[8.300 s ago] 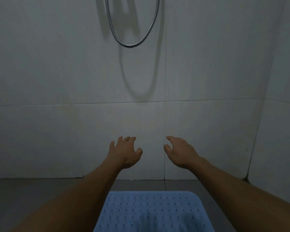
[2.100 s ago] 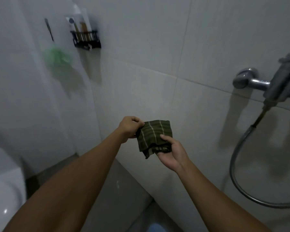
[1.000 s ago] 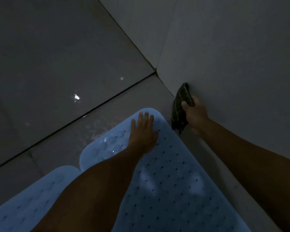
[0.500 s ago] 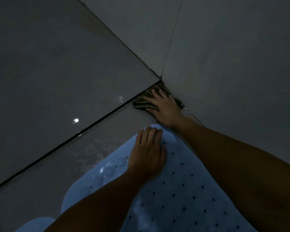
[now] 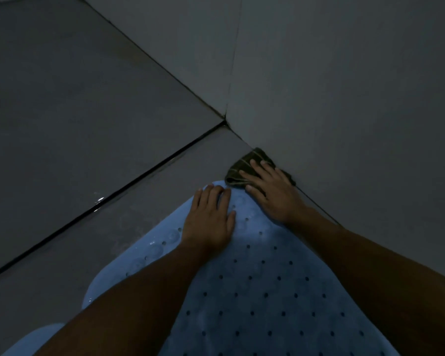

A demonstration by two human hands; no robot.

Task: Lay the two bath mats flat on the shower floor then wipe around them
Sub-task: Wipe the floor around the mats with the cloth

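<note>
A light blue bath mat (image 5: pixel 254 291) with small holes lies flat on the dark shower floor. My left hand (image 5: pixel 210 219) rests palm down on its far corner, fingers together. My right hand (image 5: pixel 272 188) presses flat on a dark green striped cloth (image 5: pixel 242 168), which sits on the floor strip between the mat's far corner and the right wall. A second blue mat (image 5: pixel 36 337) shows only as a corner at the bottom left, mostly hidden by my left arm.
Two tiled walls (image 5: pixel 344 86) meet in a corner just beyond the cloth. A dark grout line (image 5: pixel 113 194) crosses the grey floor tiles (image 5: pixel 62 111) left of the mat, with wet spots shining near it.
My right hand has slid the cloth out of the wall corner, nearer along the right wall to the mat's edge. My left hand stays on the mat corner.
</note>
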